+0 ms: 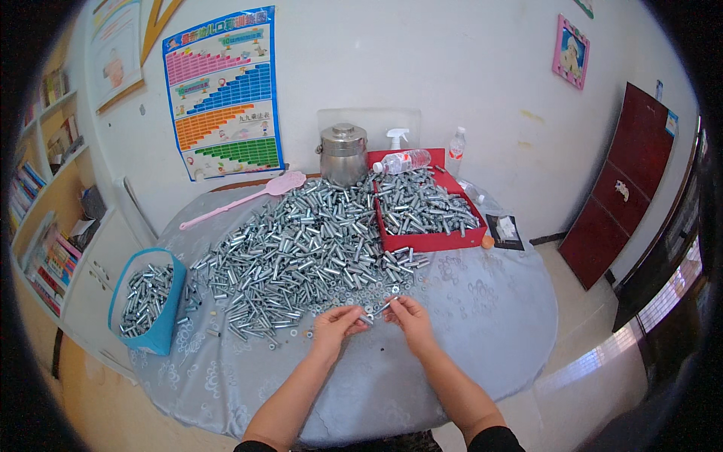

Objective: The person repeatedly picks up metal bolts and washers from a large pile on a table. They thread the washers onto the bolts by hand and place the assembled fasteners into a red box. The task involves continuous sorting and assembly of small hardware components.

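In my left hand [340, 326] I hold a short metal sleeve [366, 320] between thumb and fingers. My right hand [408, 317] pinches a thin metal bolt [387, 305], tilted, a short gap from the sleeve. Both hands are over the near side of the grey tablecloth. Just beyond them lie loose metal washers [369, 309]. A large pile of metal sleeves and bolts [305, 243] spreads from there towards the back and left of the table.
A red box [435, 242] full of metal parts stands at the back right, a plastic bottle [415, 160] across its far end. A blue fabric bin [173, 316] of parts stands left. Behind the pile are a steel canister [343, 155] and a pink fly swatter [240, 202].
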{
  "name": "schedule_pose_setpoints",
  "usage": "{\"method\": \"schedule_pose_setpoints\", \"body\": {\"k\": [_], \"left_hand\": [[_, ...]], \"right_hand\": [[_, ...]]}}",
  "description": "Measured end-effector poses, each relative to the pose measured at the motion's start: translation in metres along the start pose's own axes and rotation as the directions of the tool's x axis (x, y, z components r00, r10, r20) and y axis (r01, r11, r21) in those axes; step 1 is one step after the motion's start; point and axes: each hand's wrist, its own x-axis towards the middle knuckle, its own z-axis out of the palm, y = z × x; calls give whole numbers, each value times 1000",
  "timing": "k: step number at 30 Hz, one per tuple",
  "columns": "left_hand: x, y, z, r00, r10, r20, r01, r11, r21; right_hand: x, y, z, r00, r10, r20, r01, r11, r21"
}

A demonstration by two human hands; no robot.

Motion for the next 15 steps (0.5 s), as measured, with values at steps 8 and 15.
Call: {"method": "schedule_pose_setpoints", "body": {"k": [8, 15], "left_hand": [[4, -17, -13, 995, -95, 21, 96, 926, -366], [4, -20, -11, 996, -94, 6, 91, 944, -318]], "right_hand": [[-9, -14, 7, 995, -98, -3, 98, 995, -36], [-7, -5, 6, 994, -108, 2, 108, 994, -28]]}}
